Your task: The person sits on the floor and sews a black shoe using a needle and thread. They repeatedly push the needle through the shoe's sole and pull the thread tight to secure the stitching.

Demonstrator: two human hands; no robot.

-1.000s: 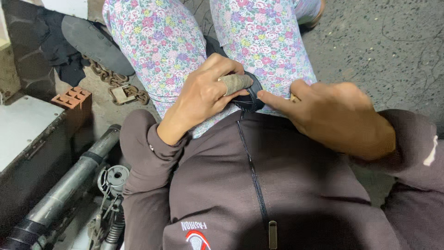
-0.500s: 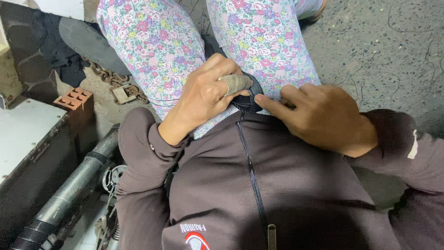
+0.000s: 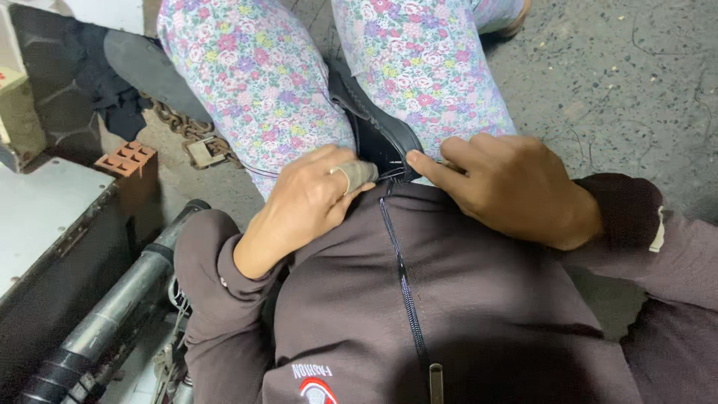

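At the far left a grey metal box (image 3: 45, 217) sat with a red perforated brick (image 3: 127, 158) at its corner, and a dark steel pipe (image 3: 112, 314) ran along the floor below it. Behind the brick lay a rusty chain (image 3: 179, 123) with a padlock (image 3: 202, 151) on the concrete floor (image 3: 613, 90).

The left hand (image 3: 307, 198) came out of a brown sleeve and rested on the lap, over flowered trousers (image 3: 254, 75). Its fingers were curled together, and the taped fingertip (image 3: 360, 173) pressed against the edge of a black leather piece (image 3: 381, 135) that lay wedged between the two knees, just above the hem of the brown zip jacket (image 3: 419, 299). Whether that hand actually pinched the leather could not be told, since its thumb was hidden underneath.

To the right, the right hand (image 3: 516, 187) lay knuckles up, fingers bunched close, its forefinger (image 3: 430, 166) stretched out to touch the same black piece from the other side. The two hands nearly met at the top of the jacket's zip (image 3: 400, 262). Its grip below the fingers was out of sight.
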